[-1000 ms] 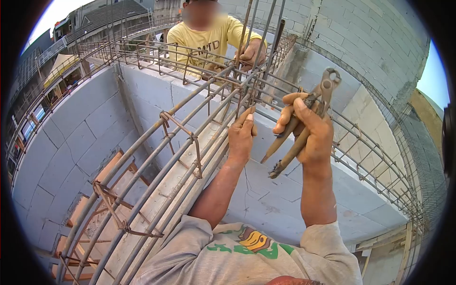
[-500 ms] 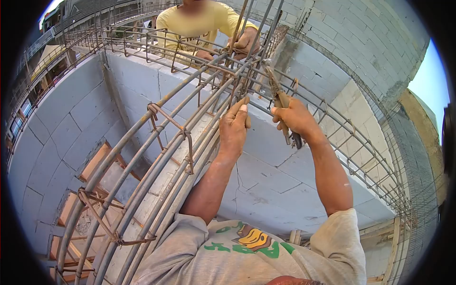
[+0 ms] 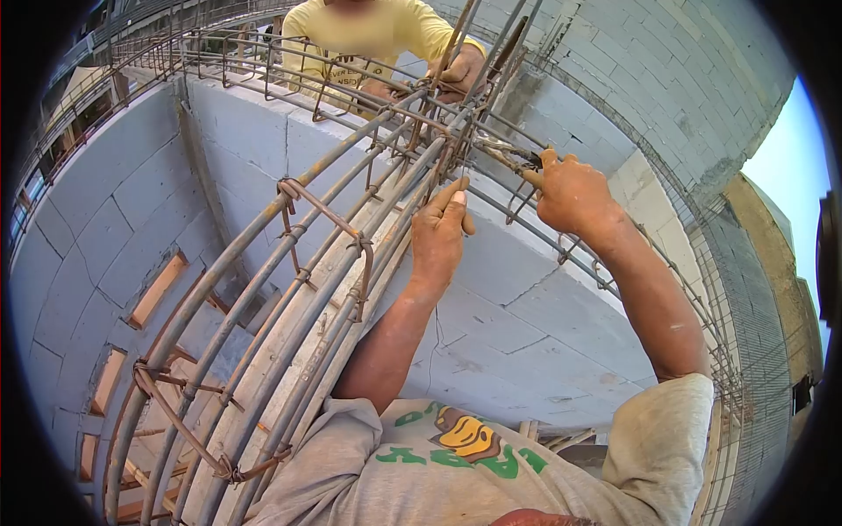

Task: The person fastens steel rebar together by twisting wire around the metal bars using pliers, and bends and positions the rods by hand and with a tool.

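My right hand (image 3: 574,193) is closed around the handles of a pair of pincers (image 3: 507,152), whose jaws point left at the crossing of the steel bars. Beside that crossing, my left hand (image 3: 438,237) has thumb and forefinger pinched together just below the bars; what sits in the pinch is too small to make out. The rebar cage (image 3: 303,232), long bars with bent stirrups, runs from the lower left up to the crossing, along the wall top. Upright bars (image 3: 491,57) rise out of the same joint.
Across the joint stands a person in a yellow shirt (image 3: 338,44), hands on the bars near the uprights. Another rebar cage (image 3: 596,279) runs right along a grey block wall (image 3: 526,333). Wall openings (image 3: 158,289) show at lower left. A taller block wall (image 3: 675,96) stands behind.
My right hand has moved up and to the right, and the pincers have swung from nearly upright to almost level at the joint. My left hand stays pinched near the bars.
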`<state>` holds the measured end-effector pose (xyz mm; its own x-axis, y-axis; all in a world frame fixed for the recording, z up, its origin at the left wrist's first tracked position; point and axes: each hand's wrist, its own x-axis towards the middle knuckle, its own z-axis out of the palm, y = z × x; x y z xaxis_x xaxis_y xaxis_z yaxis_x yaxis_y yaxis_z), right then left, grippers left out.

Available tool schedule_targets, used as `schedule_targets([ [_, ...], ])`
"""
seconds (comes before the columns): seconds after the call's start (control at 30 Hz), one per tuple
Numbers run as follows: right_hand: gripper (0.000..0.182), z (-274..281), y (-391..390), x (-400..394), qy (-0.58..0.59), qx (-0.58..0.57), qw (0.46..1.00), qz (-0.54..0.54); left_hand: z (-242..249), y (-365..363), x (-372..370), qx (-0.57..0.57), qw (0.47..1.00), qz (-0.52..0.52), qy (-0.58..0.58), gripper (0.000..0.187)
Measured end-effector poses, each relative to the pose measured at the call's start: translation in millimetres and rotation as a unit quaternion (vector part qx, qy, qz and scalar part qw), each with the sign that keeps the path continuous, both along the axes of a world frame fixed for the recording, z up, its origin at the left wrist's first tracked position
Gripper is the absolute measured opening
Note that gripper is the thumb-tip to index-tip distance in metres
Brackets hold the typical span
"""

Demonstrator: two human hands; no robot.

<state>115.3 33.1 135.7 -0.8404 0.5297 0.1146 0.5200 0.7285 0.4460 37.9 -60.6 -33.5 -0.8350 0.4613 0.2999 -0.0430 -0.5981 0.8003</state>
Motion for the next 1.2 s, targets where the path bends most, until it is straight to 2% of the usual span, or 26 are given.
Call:
schedule_targets([
  [0.1,0.043,11.5,-2.1,-1.0,-0.007,-0.064,0.997,-0.029,2.6,-2.2,-0.6,-0.019,1.000,0.016,0.005,0.036],
  [0.2,0.054,3.5,7.0,-4.9,-0.013,-0.039,0.999,0.014,3.0,1.0,1.3,-0.022,1.000,0.011,0.007,0.037],
  [0.27,0.054,-12.7,30.7,-7.3,-0.004,-0.003,0.999,0.050,2.7,-0.4,0.9,-0.014,1.000,0.008,0.012,0.038],
  [0.4,0.055,-7.8,7.2,-5.9,0.030,-0.014,0.999,0.001,0.1,3.0,-1.2,-0.015,1.000,0.017,0.017,0.038],
  [0.5,0.056,-5.7,9.5,-1.6,0.018,-0.014,0.999,0.044,0.5,0.9,-1.7,-0.028,0.999,0.019,0.028,0.038],
  [0.6,0.042,5.9,-7.9,0.1,-0.012,-0.063,0.998,0.000,2.6,-1.2,-1.9,-0.026,0.999,0.024,0.028,0.037],
  [0.7,0.051,-4.2,4.7,-3.5,0.073,-0.047,0.996,0.008,3.2,1.0,0.1,-0.019,0.999,0.019,0.019,0.037],
  [0.8,0.047,1.4,-9.6,-8.7,0.032,-0.054,0.998,-0.027,4.6,-0.8,0.7,-0.024,0.999,0.017,0.014,0.036],
  [0.9,0.048,-8.9,-2.9,-17.9,0.019,-0.010,1.000,-0.003,4.5,0.6,1.1,-0.014,1.000,0.019,0.010,0.036],
  [1.0,0.045,0.8,-20.2,-18.5,0.053,-0.027,0.997,-0.047,1.8,4.6,0.0,-0.004,0.999,0.028,0.015,0.036],
  [1.1,0.038,8.0,-23.7,-19.9,-0.009,-0.020,0.997,-0.078,4.1,3.7,0.7,-0.013,0.999,0.028,0.015,0.035],
  [1.2,0.035,4.7,-22.4,-18.5,0.004,-0.027,0.997,-0.071,5.8,3.5,1.0,-0.006,1.000,0.013,0.016,0.035],
])
